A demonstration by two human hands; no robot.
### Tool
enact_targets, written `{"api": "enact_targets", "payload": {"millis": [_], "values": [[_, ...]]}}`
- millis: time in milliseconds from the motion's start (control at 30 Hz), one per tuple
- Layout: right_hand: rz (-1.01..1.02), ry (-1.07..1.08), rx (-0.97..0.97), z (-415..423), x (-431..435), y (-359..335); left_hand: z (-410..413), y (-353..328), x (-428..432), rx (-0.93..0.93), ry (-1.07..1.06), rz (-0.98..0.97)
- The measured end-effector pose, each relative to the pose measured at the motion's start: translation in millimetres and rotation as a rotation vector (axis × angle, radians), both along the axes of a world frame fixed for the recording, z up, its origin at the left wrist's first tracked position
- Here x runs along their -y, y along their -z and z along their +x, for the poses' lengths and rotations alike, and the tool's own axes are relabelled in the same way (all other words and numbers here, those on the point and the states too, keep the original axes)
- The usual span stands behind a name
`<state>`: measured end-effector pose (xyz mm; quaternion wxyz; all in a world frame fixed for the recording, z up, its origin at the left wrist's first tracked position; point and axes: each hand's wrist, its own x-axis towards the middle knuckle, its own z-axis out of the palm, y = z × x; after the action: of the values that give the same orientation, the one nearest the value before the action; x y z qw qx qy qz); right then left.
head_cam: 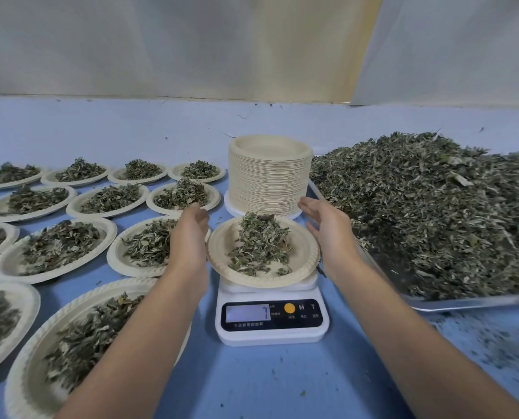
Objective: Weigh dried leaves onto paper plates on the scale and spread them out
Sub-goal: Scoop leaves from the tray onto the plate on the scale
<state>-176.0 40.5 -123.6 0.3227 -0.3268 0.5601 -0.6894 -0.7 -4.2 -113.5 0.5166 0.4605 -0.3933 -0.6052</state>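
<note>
Dried grey-green leaves (pixel 259 243), crinkled and stemmy, sit in a loose cone on a round beige paper plate (pixel 308 252) with a ribbed rim. The plate rests on a small white digital kitchen scale (pixel 272 323) with a black front panel; its display shows a 7. The plate overhangs the scale's platform on every side.

Just behind stands a tall stack of matching beige paper plates (pixel 269 173). To the right, a shallow silvery metal tray (pixel 464 303) carries a broad heap of loose dried leaves (pixel 433 213), and its near-left edge runs close by the scale. To the left, rows of filled paper plates (pixel 61 246) crowd the smooth pale blue tabletop (pixel 282 385), the nearest one just beside the scale. Bare blue surface opens in front of the scale, flecked with leaf crumbs towards the right.

The left hand (pixel 191 231) and right hand (pixel 328 225) flank the weighed plate, palms facing inward, fingers relaxed and nearly straight, holding nothing. Whether either one touches the rim cannot be told.
</note>
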Motion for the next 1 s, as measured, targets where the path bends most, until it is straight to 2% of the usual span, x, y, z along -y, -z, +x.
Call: {"api": "enact_targets", "payload": {"millis": [200, 333, 600, 733, 833, 933, 1000], "values": [[-0.005, 0.021, 0.022, 1.2, 1.0, 0.8, -1.9, 3.1, 1.2, -0.065, -0.016, 0.091], [-0.002, -0.004, 0.018, 1.1, 1.9, 1.5, -2.4, 5.7, 4.0, -0.032, 0.013, 0.13], [-0.088, -0.068, 0.064, 13.2, 2.8, -12.6, 12.1, 2.0, 13.2, 0.003, -0.002, 0.078], [-0.133, -0.1, 0.19, 33.0, 10.3, -27.8, 32.3, -10.5, 19.6, -0.054, -0.068, 0.077], [-0.001, -0.126, 0.128, 57.5, 23.8, -36.6, 55.3, -25.7, 31.6, -0.051, -0.17, 0.033], [0.217, -0.279, 0.108, 88.3, 39.7, -42.5, 81.5, -39.8, 46.1, -0.019, -0.283, -0.003], [0.271, -0.388, 0.127, 109.4, 51.9, -44.3, 99.8, -47.6, 54.7, -0.014, -0.361, -0.023]]}}
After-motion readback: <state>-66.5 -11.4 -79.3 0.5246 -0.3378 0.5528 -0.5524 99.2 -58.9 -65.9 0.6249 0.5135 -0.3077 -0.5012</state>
